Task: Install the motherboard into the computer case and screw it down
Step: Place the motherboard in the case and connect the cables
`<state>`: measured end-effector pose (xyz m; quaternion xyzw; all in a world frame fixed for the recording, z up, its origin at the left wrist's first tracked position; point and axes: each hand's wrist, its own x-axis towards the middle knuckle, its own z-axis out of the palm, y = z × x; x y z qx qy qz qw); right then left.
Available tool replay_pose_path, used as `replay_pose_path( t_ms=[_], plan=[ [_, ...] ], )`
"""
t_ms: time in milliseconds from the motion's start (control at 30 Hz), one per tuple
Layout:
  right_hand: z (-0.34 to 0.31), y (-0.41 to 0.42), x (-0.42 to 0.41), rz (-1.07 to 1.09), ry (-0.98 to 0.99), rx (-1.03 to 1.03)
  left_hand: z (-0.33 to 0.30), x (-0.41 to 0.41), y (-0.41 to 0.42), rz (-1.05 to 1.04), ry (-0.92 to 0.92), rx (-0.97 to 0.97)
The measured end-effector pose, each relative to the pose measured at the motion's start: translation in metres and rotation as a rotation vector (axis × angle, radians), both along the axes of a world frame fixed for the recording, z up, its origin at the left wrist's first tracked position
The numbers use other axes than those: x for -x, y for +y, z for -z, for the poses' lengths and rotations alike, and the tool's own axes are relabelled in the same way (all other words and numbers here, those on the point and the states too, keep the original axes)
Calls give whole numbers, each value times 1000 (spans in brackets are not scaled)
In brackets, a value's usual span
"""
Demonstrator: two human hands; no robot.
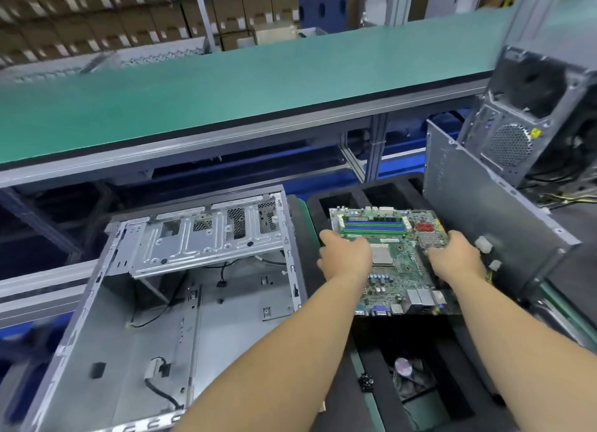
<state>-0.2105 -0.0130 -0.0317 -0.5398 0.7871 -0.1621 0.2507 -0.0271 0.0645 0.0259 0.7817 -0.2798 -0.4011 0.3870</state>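
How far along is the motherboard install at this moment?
Done: the computer case lies open on its side, its floor bare of any board. In hand: the left hand and right hand each have a grip on a side edge of the motherboard, over the black foam tray to the right of the case. Left: moving it into the case, seating it and driving every screw.

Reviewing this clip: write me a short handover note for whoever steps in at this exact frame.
Hands: left hand grips the left edge of the motherboard; right hand grips its right edge.
Things: motherboard is over the black foam tray, right of the computer case, which lies open on its side with loose black cables inside. A grey side panel leans to the right.
Done: board picked up, or about to be.
Left: move it into the case, seat it, drive all screws. No screws or screwdriver in view.
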Motion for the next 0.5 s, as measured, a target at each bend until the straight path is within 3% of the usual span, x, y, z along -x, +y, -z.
replay_pose_path(
  t_ms=[233,500],
  plan=[
    [-71,25,-54,-21,-70,109,-74,-53,24,22,-129,333],
    [-123,93,-172,-237,-95,173,-106,-192,104,-209,-194,311]
  ],
)
